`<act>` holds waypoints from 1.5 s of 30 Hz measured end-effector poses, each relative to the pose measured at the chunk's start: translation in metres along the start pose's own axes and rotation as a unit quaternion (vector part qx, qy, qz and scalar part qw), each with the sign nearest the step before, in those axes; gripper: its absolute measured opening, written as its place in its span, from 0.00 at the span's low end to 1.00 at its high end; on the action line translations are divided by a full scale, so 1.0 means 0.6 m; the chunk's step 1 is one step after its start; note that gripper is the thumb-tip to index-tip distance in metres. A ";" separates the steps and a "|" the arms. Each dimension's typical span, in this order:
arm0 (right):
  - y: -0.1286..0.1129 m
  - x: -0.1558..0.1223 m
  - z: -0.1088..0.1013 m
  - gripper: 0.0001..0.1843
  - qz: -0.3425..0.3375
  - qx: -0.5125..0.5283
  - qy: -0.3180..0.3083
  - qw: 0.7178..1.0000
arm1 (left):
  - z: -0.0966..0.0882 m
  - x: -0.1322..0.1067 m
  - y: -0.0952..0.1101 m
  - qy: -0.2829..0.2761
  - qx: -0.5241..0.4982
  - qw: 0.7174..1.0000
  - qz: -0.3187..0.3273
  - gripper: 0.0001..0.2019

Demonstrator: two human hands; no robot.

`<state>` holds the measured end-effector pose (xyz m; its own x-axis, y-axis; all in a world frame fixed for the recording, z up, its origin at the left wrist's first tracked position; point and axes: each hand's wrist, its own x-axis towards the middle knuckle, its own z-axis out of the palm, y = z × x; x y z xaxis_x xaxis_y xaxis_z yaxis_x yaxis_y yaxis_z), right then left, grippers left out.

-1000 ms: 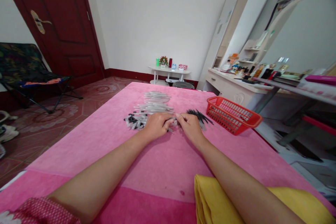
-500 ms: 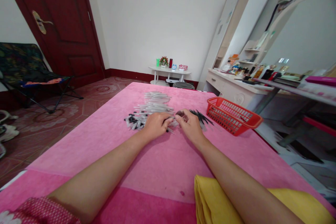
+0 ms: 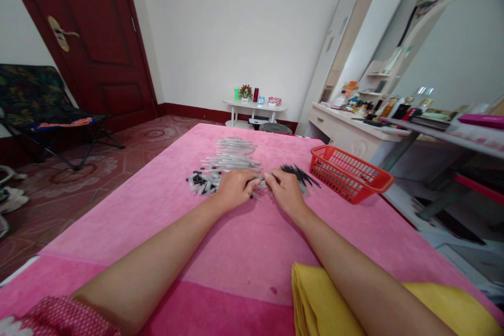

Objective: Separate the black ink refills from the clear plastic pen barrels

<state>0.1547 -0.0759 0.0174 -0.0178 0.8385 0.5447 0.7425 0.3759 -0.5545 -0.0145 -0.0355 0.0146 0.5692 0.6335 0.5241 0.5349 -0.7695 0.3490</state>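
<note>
I'm seeing left hand [image 3: 236, 188] and right hand [image 3: 286, 187] pinching, near-closed, 1 slim tube [image 3: 262, 179] between them, axis roughly paralleling the surface [image 3: 240, 244]'s far edge.

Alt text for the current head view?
Left hand and right hand nearly meet over pink cloth, pinching small pieces too blurred to identify. Pale rods lie beyond the left hand, black sticks between right hand and red basket.

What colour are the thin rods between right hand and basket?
The thin rods are black; best seen in the head view.
</note>
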 end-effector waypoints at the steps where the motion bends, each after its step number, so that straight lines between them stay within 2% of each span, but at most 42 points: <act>1: -0.001 0.000 0.000 0.19 0.000 0.002 0.001 1.000 | 0.000 0.000 0.000 0.001 -0.002 1.000 0.000 0.13; 6: -0.003 -0.001 0.000 0.11 -0.022 0.022 -0.003 1.000 | 0.000 0.000 -0.001 0.002 -0.002 1.000 -0.005 0.13; 13: -0.001 0.000 -0.002 0.20 0.016 0.007 -0.003 1.000 | 0.006 -0.001 -0.002 -0.022 0.002 0.999 0.025 0.11; 17: 0.004 0.001 0.001 0.20 0.024 0.044 0.007 0.999 | 0.003 0.002 -0.008 0.018 -0.036 0.999 -0.010 0.14; 21: 0.006 0.000 0.005 0.18 0.016 0.054 -0.016 0.998 | -0.003 0.005 -0.016 0.060 -0.068 0.995 -0.045 0.15; 28: 0.004 -0.006 0.020 0.09 -0.005 0.029 -0.100 0.995 | 0.005 0.008 -0.027 0.087 -0.122 0.988 -0.049 0.14; 37: 0.006 -0.007 0.018 0.08 0.006 0.000 -0.121 0.993 | 0.003 0.008 -0.023 0.093 -0.163 0.980 -0.063 0.12; 45: 0.003 -0.008 0.017 0.06 0.013 -0.051 -0.155 0.987 | 0.003 0.011 -0.019 0.131 -0.297 0.943 -0.080 0.11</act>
<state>0.1496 -0.0754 0.0071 -0.1889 0.9337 0.3041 0.8084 0.3237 -0.4917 -0.0159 -0.0226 0.0127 0.2956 0.7634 0.5743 0.1132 -0.6249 0.7724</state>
